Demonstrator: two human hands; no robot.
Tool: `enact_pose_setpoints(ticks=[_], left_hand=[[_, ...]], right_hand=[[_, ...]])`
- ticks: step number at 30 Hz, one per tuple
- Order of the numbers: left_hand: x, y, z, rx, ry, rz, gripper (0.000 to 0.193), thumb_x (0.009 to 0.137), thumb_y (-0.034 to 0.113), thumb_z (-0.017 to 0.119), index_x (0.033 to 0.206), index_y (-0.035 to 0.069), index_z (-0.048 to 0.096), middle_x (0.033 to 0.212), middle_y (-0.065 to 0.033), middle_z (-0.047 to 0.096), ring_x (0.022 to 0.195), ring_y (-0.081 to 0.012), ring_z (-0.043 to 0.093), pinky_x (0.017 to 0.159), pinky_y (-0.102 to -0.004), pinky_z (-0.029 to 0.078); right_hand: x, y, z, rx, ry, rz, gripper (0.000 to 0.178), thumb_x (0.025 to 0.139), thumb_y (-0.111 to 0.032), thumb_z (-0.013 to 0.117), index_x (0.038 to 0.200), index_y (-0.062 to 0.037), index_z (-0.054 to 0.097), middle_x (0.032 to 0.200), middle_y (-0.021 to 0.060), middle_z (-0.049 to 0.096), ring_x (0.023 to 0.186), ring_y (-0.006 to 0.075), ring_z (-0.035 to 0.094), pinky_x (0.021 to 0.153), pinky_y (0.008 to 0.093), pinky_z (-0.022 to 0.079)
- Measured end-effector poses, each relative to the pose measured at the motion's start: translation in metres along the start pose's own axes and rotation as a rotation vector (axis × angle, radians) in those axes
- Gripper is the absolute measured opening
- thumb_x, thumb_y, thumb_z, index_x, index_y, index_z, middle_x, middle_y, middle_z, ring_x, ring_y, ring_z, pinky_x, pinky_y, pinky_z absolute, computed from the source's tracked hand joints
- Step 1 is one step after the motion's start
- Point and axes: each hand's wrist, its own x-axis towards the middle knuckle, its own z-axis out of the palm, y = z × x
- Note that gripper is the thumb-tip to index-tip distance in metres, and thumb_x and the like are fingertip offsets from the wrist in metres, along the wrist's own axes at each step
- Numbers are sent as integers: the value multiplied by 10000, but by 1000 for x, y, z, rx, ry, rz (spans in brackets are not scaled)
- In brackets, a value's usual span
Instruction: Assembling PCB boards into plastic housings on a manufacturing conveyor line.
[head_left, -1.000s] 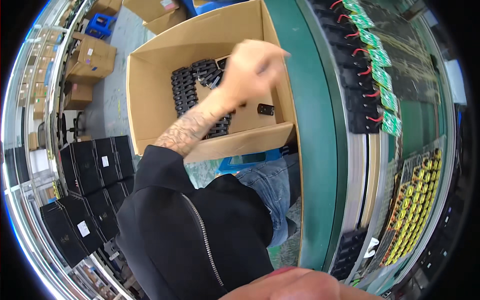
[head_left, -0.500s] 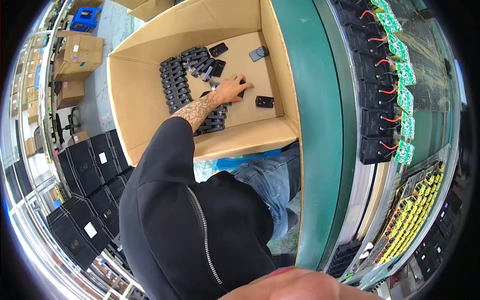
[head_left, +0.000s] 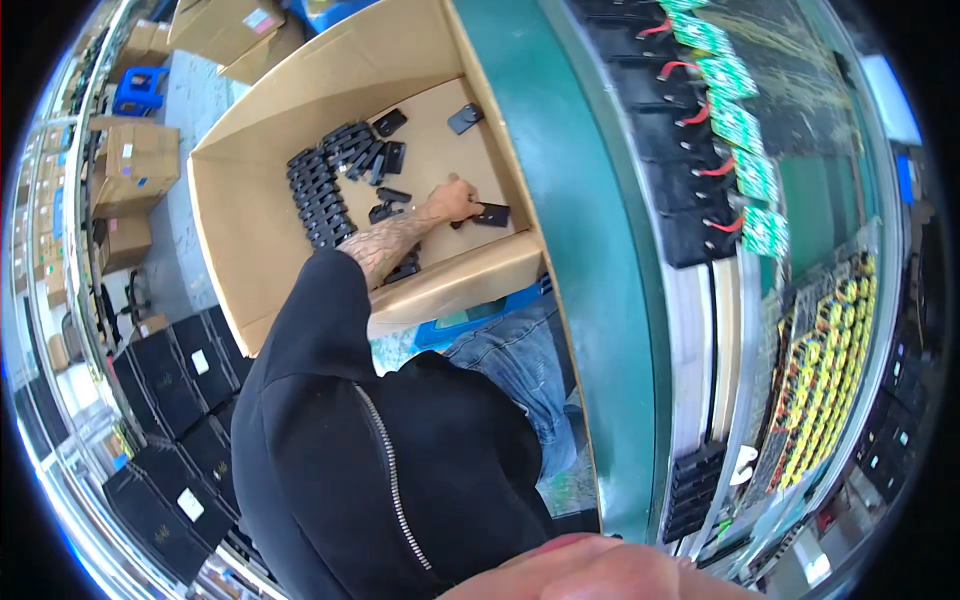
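Note:
My left hand (head_left: 452, 200) reaches down into a large open cardboard box (head_left: 222, 235). Its fingers are bent and closed around the near end of a small black rectangular plastic case (head_left: 492, 215) by the box's right wall. A dark piece partly shows under the palm; its shape is hidden. To the left, a row of black plastic cases (head_left: 318, 200) stands packed together. More loose black cases (head_left: 352, 148) lean in a curve behind it. Single ones lie farther off, including a black case (head_left: 390, 122) and a greyish case (head_left: 465, 118). My right hand is out of view.
A green bench (head_left: 610, 300) runs along the box's right side. Black housings (head_left: 690, 215) with red wires and green circuit boards (head_left: 765, 232) line its far edge. Yellow components (head_left: 825, 370) sit in rows beyond. Black crates (head_left: 165, 375) and cardboard cartons (head_left: 140, 165) stand at left.
My left hand has moved toward the near right part of the box, onto the case lying there. The whole view has shifted, with the box and bench now farther left.

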Motion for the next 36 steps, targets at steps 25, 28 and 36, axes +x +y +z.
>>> enact_pose_setpoints(ticks=[25,28,36], left_hand=[[-280,468,-84,-70,-830,1159,246,836,150,758,1063,59,745,1004,-55,659,931,-174,585,872,-321,451],[-255,455,-82,-168,-820,1087,355,834,160,753,1177,75,718,1026,-66,663,943,-175,592,874,-328,456],[-223,452,-77,214,-464,1289,501,794,154,755,1283,98,664,1081,-66,677,974,-226,631,932,-357,480]], right_hand=[[165,88,249,-1695,-325,-786,259,755,-73,829,1008,-72,772,1048,94,731,740,186,609,647,296,508],[113,74,226,-1759,138,-861,245,753,-46,825,990,-49,761,969,86,739,747,192,623,645,302,512],[42,112,165,-1996,977,-529,269,800,-30,799,1063,-40,739,999,79,742,781,207,637,758,301,514]])
